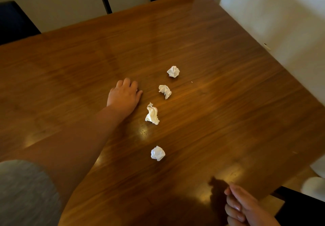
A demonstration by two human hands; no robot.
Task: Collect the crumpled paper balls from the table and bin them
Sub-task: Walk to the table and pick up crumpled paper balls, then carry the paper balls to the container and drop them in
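Four paper balls lie in a row on the worktop (219,67): the far ball (173,71), the second ball (165,91), the loose ball (152,114) and the near ball (158,153). The left hand (124,96) lies palm down just beside the row, fingers bent. A white speck shows at its edge, so I cannot tell if it covers some paper. The right hand (242,206) hangs at the near edge, fingers softly curled, holding nothing I can see. The balls look light, so a quick swipe could knock them off the worktop. The loose ball is half open and could slip from a weak pinch. No bin is in sight.
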